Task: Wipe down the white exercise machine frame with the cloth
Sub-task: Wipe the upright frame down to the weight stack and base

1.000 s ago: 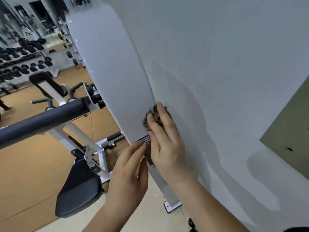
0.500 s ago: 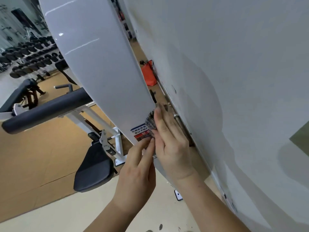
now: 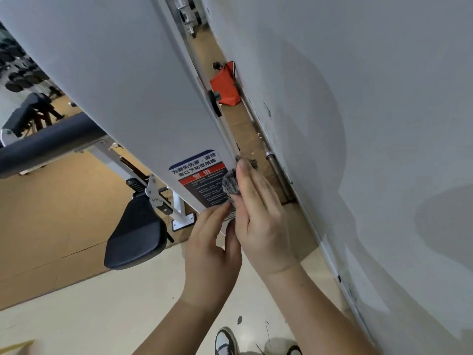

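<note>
The white exercise machine frame (image 3: 122, 80) is a broad slanted panel that fills the upper left of the head view. Low on it is a blue, red and black warning sticker (image 3: 202, 178). A small dark mottled cloth (image 3: 230, 184) lies against the panel's right edge beside the sticker. My right hand (image 3: 258, 219) presses the cloth onto the frame with straight fingers; most of the cloth is hidden under them. My left hand (image 3: 212, 252) is just below, fingers straight, fingertips touching the panel's bottom edge.
A white wall (image 3: 358, 124) runs close along the right, leaving a narrow gap with an orange bag (image 3: 225, 85) on the floor. Left of the frame are a black roller pad (image 3: 48, 144), a black seat pad (image 3: 135, 234) and dumbbell racks. My shoes (image 3: 225, 342) show at the bottom.
The view has swung down and right, so the gap behind the frame and the whole sticker now show. My right hand has slid the cloth down the panel's edge beside the sticker.
</note>
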The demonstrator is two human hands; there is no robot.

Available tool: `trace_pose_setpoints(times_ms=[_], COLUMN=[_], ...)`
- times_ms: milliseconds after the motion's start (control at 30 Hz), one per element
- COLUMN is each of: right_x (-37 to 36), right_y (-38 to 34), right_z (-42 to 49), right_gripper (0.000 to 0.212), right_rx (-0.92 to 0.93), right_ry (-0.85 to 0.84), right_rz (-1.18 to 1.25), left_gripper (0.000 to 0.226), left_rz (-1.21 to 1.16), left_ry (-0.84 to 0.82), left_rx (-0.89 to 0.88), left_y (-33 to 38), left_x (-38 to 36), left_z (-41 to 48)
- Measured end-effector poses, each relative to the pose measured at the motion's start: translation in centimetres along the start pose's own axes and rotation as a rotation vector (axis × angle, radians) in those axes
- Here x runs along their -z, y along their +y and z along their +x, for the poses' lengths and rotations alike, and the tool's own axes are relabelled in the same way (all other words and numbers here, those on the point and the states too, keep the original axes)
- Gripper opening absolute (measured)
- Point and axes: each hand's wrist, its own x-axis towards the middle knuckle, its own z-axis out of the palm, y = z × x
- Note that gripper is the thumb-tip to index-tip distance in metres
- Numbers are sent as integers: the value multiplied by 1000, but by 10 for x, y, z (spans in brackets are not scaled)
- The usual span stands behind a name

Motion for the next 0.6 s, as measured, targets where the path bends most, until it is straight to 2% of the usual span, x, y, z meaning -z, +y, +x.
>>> trace_pose_setpoints(times_ms=[200,467,600], right_x=[-3,-11,-19], right_y=[34,21,52], right_z=[-27,-16,-52], right_gripper=[45,43,43], right_rx=[-144,-45,-195], right_ry=[-139,13,-101], right_rz=[-1,40,45], left_gripper=[44,41,48], left_rz=[7,-7,3], left_ry=[14,-55,-138], left_rx=[14,33,20], left_y=[-7,-31,-33], left_x=[1,-12,-26], left_z=[-5,-15,-28])
